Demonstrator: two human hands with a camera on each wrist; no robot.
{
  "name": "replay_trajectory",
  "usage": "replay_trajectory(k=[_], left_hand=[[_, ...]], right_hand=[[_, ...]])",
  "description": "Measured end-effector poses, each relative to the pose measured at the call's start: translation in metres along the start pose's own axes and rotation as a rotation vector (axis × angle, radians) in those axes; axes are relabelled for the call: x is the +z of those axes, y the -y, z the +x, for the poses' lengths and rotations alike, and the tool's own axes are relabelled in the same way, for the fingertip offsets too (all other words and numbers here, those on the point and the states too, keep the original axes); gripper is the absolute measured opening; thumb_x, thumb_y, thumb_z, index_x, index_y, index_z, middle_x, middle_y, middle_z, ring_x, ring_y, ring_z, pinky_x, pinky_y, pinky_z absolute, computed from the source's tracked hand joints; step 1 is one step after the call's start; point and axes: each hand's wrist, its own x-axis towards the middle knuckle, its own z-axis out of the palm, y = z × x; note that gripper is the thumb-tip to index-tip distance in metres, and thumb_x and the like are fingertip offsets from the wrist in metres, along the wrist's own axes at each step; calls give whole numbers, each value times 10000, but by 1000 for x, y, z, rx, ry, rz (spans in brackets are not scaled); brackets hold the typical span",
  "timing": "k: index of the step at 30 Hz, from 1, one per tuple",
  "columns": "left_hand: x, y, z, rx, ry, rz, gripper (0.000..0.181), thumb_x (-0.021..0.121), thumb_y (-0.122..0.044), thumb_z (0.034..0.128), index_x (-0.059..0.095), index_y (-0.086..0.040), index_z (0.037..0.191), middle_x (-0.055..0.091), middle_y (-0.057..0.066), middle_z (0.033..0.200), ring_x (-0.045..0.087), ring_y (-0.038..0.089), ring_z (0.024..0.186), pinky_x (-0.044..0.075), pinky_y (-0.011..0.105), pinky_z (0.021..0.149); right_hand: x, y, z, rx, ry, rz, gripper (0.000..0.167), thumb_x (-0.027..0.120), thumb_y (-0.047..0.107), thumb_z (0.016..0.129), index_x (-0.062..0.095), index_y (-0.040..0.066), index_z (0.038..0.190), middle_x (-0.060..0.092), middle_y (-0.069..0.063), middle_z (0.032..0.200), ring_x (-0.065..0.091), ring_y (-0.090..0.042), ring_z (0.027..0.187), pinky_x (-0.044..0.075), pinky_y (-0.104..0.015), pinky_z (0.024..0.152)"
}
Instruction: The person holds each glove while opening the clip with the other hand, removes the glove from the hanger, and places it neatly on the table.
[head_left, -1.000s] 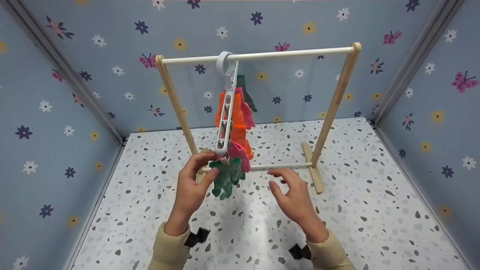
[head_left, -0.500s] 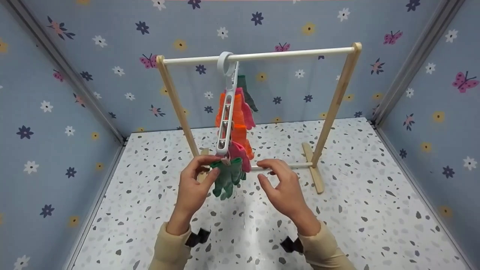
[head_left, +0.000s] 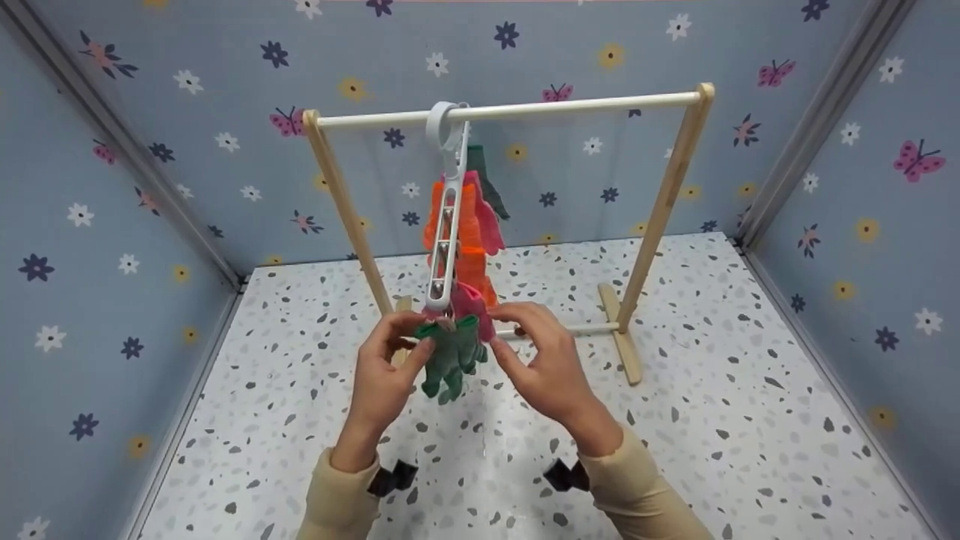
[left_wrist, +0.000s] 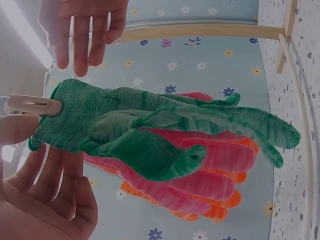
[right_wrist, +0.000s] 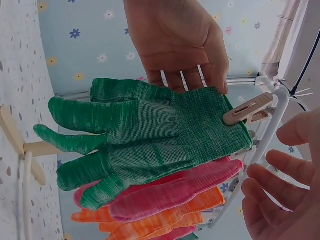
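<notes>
A green knit glove [head_left: 450, 352] hangs fingers down from a beige clothespin [right_wrist: 247, 109] at the near end of a white clip hanger [head_left: 442, 255]. My left hand [head_left: 386, 375] holds the glove's cuff at its left edge, thumb in front and fingers behind. My right hand [head_left: 544, 367] is just right of the cuff, fingers bent loosely; in the right wrist view they stand apart from the gloves. Behind the green glove hang a pink glove [right_wrist: 165, 192] and orange gloves [head_left: 472, 262]. Farther back are another pink glove [head_left: 489, 217] and a dark green one [head_left: 486, 187].
The hanger's ring hook [head_left: 441, 127] loops over the white top bar [head_left: 577, 108] of a wooden-sided rack [head_left: 664, 210]. The rack stands on a speckled white surface [head_left: 712, 390]. Blue flowered panels [head_left: 600, 45] close in the back and sides.
My right hand has moved left, from well away to beside the green and pink gloves. My left hand stays at the green cuff. The view has shifted slightly.
</notes>
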Motion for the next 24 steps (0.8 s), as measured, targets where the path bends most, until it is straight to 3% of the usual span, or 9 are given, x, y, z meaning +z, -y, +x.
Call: replay_trajectory(k=[6,15,24], left_hand=[[1,0,-1,-45,4,-3,220,661,-72,958,632,-12,1168,659,62,1074,588,200,1001,466,326,898],[-1,0,-1,-7,6,2,207,660,-53,954,640,-12,1157,664,66,1027,597,215,944,475,304,861],[-2,0,-1,-13,41,-3,219,659,-68,959,640,-28,1174,671,59,1020,611,216,911,485,315,836]], right_hand=[[3,3,3,10,22,4,297,657,145,935,661,83,1226,648,18,1209,559,-100,1135,512,-375,892],[9,9,8,3,8,15,385,677,143,923,620,65,1295,624,-1,1253,544,-134,1123,498,-384,871],[14,14,14,-15,11,30,454,680,214,939,581,58,1353,610,-28,1280,543,-165,1134,500,-416,898]])
